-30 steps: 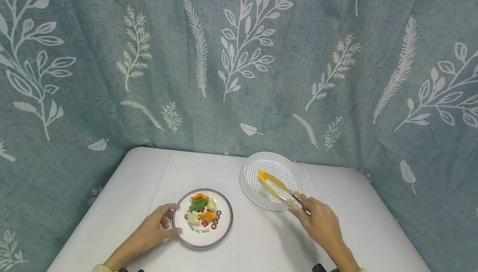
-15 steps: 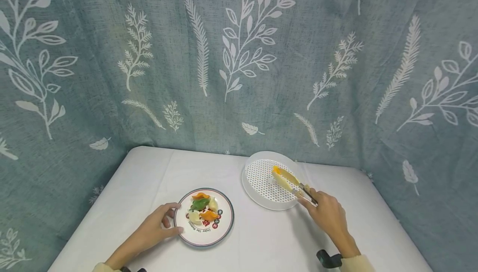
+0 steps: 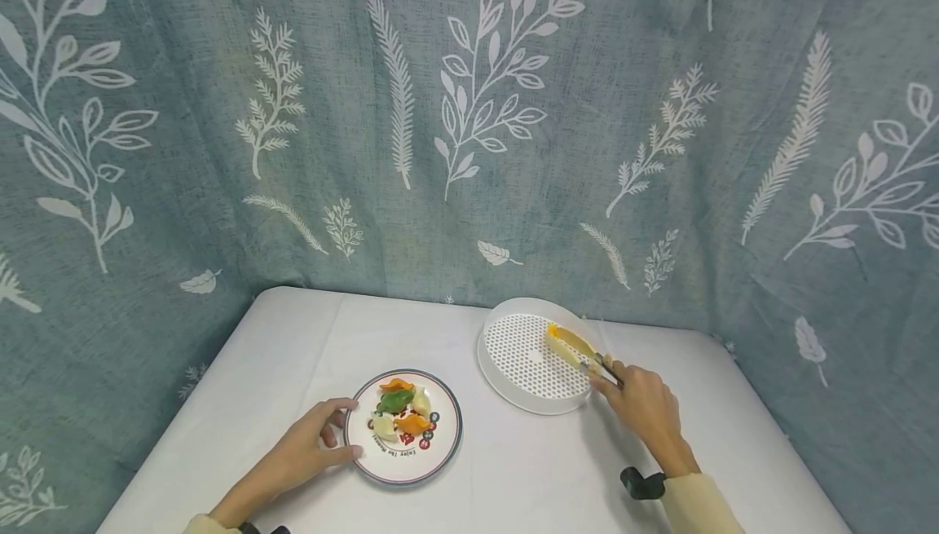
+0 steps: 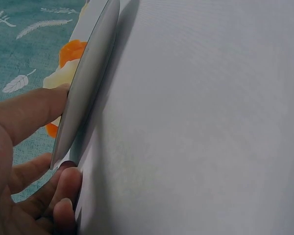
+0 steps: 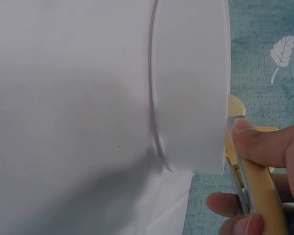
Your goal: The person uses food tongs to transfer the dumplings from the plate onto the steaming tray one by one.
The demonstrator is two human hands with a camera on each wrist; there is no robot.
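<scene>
A round white plate (image 3: 446, 444) with a dark rim lies on the table's left half. On it are several dumpling-like pieces: orange (image 3: 413, 424), green (image 3: 397, 401) and pale. My left hand (image 3: 311, 443) grips the plate's left edge, its thumb and fingers also seen there in the left wrist view. My right hand (image 3: 645, 405) holds yellow-headed tongs (image 3: 575, 345) above a round white perforated basket (image 3: 521, 355). Orange-yellow colour (image 3: 552, 330) shows at the tong tips; whether a dumpling is gripped there I cannot tell. In the right wrist view the basket's wall hides the tips.
A white cloth (image 3: 469, 452) covers the table. Blue-green leaf-patterned curtains (image 3: 411, 151) hang behind and at both sides. The basket stands near the table's back edge, apart from the plate.
My right hand has moved the tongs rightward and slightly back, from the left part of the basket to its right side. The left hand still grips the plate.
</scene>
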